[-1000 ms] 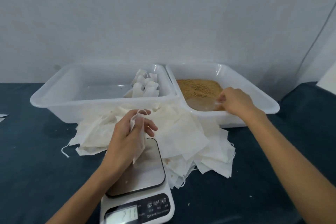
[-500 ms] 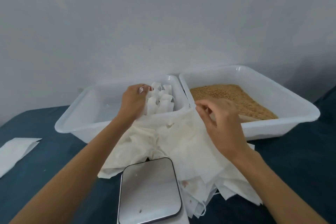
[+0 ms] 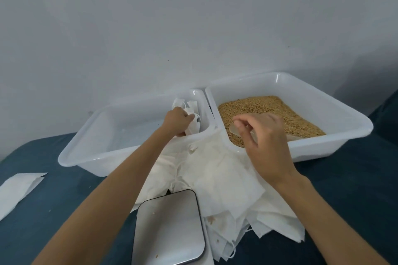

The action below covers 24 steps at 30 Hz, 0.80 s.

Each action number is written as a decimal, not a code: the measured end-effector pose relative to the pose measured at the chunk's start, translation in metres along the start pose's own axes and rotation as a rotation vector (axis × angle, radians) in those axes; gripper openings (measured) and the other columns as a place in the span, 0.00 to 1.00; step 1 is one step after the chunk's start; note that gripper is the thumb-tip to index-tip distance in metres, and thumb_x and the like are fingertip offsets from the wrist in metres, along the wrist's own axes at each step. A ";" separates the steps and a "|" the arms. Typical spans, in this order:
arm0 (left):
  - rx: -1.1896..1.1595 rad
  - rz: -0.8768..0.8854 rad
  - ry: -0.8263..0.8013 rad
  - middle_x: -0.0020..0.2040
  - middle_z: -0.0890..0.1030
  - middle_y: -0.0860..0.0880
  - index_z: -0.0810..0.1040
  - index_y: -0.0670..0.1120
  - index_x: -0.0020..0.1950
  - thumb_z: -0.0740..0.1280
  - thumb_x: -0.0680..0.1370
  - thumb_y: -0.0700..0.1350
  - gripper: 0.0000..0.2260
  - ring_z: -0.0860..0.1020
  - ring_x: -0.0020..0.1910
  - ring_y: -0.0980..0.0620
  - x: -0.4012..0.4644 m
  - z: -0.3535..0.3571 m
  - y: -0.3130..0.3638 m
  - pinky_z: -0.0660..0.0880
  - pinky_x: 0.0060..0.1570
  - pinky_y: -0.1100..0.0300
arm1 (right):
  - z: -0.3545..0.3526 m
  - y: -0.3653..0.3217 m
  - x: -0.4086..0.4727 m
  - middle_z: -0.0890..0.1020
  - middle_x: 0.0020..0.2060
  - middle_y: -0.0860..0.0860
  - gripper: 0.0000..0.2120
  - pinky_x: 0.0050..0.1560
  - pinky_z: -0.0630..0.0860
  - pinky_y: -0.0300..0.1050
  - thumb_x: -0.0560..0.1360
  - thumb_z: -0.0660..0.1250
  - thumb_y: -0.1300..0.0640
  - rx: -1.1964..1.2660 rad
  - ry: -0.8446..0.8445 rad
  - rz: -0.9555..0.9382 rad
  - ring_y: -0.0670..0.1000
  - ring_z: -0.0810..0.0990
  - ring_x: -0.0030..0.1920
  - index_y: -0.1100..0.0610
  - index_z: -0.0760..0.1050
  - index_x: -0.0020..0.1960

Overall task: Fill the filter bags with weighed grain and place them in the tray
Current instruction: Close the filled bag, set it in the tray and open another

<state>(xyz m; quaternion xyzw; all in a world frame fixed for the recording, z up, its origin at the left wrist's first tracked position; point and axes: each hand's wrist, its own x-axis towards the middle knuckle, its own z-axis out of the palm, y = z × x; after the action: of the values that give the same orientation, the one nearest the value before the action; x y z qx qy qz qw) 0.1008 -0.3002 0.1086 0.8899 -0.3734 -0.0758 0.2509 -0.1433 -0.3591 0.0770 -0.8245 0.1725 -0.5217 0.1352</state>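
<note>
Tray (image 3: pixel 90 153) left of grain tray (image 3: pixel 344 122); empty bags (image 3: pixel 226 180) before both, scale (image 3: pixel 170 228) nearest.

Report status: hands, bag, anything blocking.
Left hand grips filled bag inside left tray. Right hand hovers over grain tray, holding nothing. Nothing blocking.

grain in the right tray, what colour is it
Golden tan. The grain shows best in the head view, filling the white right tray.

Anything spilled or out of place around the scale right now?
A few stray grains lie on the scale platform. One filter bag lies apart at the far left, away from the empty-bag pile.
</note>
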 end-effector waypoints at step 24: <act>0.236 0.576 -0.048 0.62 0.80 0.55 0.85 0.47 0.58 0.64 0.85 0.45 0.10 0.77 0.56 0.54 -0.191 0.028 -0.010 0.73 0.56 0.57 | -0.001 -0.003 -0.001 0.84 0.46 0.45 0.07 0.64 0.70 0.56 0.83 0.65 0.57 0.028 0.031 0.001 0.47 0.80 0.44 0.56 0.81 0.56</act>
<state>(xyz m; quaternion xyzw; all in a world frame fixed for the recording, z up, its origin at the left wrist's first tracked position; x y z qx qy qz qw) -0.0377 -0.1714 0.0694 0.7685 -0.6221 0.0212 0.1480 -0.1438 -0.3563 0.0779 -0.8143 0.1676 -0.5366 0.1442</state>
